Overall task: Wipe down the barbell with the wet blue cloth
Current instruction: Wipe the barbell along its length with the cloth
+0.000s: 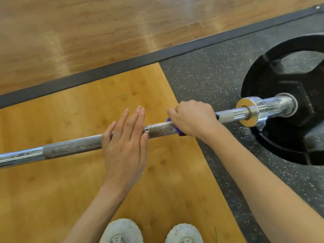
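Head view: your right hand (192, 118) grips the mostly hidden blue cloth (178, 131) around the bar (73, 146), while your left hand (125, 142) rests flat on it, fingers straight.

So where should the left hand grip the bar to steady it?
On the knurled stretch of the bar, just left of where the open left hand rests, fingers wrapping over from above: the bar lies level and low, and the right hand wipes with the cloth further right.

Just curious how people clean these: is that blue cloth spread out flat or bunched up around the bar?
Bunched around the bar. The right hand grips the blue cloth around the barbell; only small edges show.
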Tool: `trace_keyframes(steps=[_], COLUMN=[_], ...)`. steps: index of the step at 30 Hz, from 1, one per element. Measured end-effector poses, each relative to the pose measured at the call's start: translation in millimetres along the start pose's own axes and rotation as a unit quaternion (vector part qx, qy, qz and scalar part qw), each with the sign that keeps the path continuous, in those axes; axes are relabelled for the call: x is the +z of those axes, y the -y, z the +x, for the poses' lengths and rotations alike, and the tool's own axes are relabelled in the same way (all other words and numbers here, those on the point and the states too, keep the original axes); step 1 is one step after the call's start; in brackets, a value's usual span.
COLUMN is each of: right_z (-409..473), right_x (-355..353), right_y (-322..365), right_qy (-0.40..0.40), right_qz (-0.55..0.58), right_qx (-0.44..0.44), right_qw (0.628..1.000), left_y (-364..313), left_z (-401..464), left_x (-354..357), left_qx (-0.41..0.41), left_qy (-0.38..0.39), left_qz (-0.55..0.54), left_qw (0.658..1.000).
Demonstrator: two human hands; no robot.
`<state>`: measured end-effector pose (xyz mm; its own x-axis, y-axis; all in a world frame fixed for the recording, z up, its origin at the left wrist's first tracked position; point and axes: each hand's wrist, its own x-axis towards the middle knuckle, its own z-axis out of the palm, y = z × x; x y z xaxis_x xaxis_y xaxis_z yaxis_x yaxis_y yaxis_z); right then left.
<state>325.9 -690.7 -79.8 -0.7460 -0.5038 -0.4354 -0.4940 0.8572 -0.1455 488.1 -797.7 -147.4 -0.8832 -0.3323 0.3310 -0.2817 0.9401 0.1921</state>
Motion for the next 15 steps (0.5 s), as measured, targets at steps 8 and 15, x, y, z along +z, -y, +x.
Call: trace_keyframes(steps=[8,15], right_z=[2.4,-26.9], right_x=[7.6,79.3], right_y=[-0.5,11.3], right_qy=[-0.030,-0.387], right_qz=[-0.066,0.053], right_qx=[-0.033,-0.135], right_qw=[0.997,0.911], left_y=[0.6,0.9], left_z=[0.5,1.6], left_x=[-0.2,-0.5], left_qx=[0.005,0.004], left_qy=[0.002,-0.012], left_qz=[0.003,-0.003], left_qw=[1.000,1.000])
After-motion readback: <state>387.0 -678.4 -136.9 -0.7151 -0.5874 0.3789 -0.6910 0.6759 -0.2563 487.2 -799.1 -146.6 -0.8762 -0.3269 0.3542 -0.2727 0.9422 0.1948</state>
